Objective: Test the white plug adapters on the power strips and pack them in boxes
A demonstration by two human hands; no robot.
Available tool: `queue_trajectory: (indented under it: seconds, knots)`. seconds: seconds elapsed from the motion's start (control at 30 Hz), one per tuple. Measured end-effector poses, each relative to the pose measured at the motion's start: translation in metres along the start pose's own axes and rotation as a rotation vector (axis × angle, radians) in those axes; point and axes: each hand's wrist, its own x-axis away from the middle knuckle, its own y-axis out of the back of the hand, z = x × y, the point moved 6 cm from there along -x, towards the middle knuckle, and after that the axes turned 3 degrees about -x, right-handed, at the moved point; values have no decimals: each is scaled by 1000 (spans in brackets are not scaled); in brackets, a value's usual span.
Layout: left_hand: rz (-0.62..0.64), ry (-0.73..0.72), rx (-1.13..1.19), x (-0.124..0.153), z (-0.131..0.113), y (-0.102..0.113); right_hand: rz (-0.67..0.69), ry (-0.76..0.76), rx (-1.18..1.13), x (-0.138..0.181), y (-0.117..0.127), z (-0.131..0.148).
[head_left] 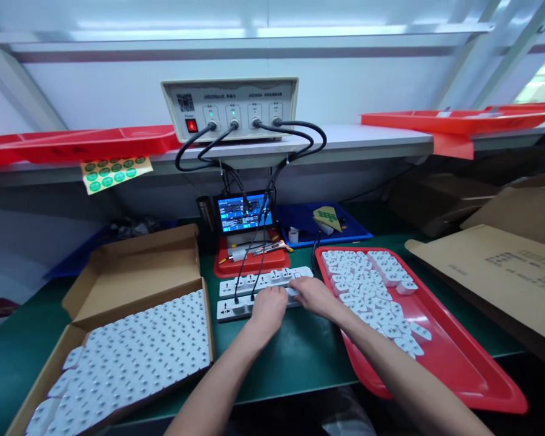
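Observation:
Two white power strips [227, 310] lie one behind the other on the green bench, thin black leads plugged into the front one. My left hand [270, 307] is over the front strip, its fingers curled down; what they hold, if anything, is hidden. At the right end of the strips is my right hand [314, 295], fingers bent and closed around something small and white that I cannot make out. Left of the strips, a cardboard box [211, 321] holds rows of small white plug adapters [140, 345]. More white adapters [367, 293] lie in a red tray [458, 357] on the right.
A tester [236, 109] with a lit red switch stands on the shelf, black cables hanging from it. Below are a small lit screen [243, 212], a red tray [222, 266] and a blue tray [358, 230]. Cardboard [495, 266] leans at the right.

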Motion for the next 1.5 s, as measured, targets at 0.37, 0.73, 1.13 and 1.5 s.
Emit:
queue_trajectory:
  seconds: [0.37,0.73,1.13,1.5]
  knots:
    - [-448,229,972,45,30,41,-206,-2,-819,32,64,39]
    - [-648,688,756,156,249,48,-144,346,-237,-95,5,219]
    - [-77,615,-27,145,295,19,34,389,196,-197,-73,279]
    - [-1,605,-116,152,303,17,-239,330,-77,-58,58,163]
